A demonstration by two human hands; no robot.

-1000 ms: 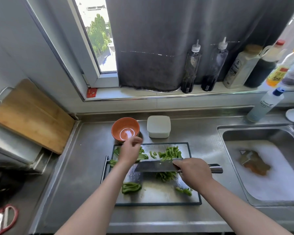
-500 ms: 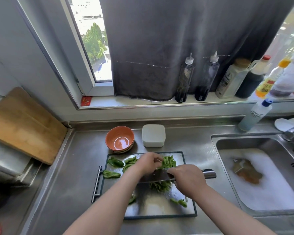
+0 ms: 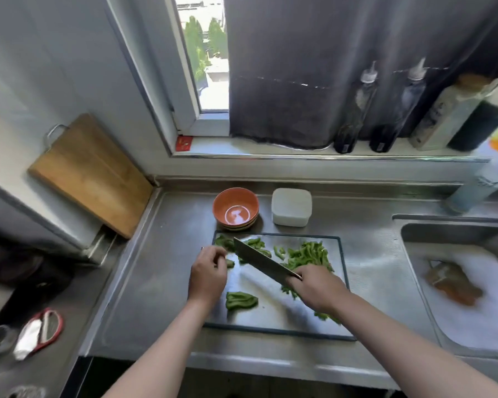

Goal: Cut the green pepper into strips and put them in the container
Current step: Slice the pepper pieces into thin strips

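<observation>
A steel cutting board (image 3: 314, 317) lies on the counter with green pepper on it. A heap of cut strips (image 3: 308, 255) sits at its far right. Uncut pieces lie at the far left (image 3: 223, 242) and near the front (image 3: 240, 300). My right hand (image 3: 316, 288) grips the handle of a cleaver (image 3: 263, 261), whose blade slants up to the left over the board. My left hand (image 3: 207, 275) is at the board's left edge, fingers curled at a small pepper piece (image 3: 230, 263). An orange bowl (image 3: 235, 207) and a white lidded container (image 3: 291, 206) stand behind the board.
A sink (image 3: 454, 234) with foamy water and a sponge is at the right. Bottles (image 3: 354, 110) line the window sill. A wooden board (image 3: 89, 176) leans at the left wall. A red-rimmed object (image 3: 41, 331) lies at the lower left.
My left hand moved from the strip heap back to the board's left edge. The cleaver swung from lying flat across the board to slanting up-left. The camera tilted down and closer.
</observation>
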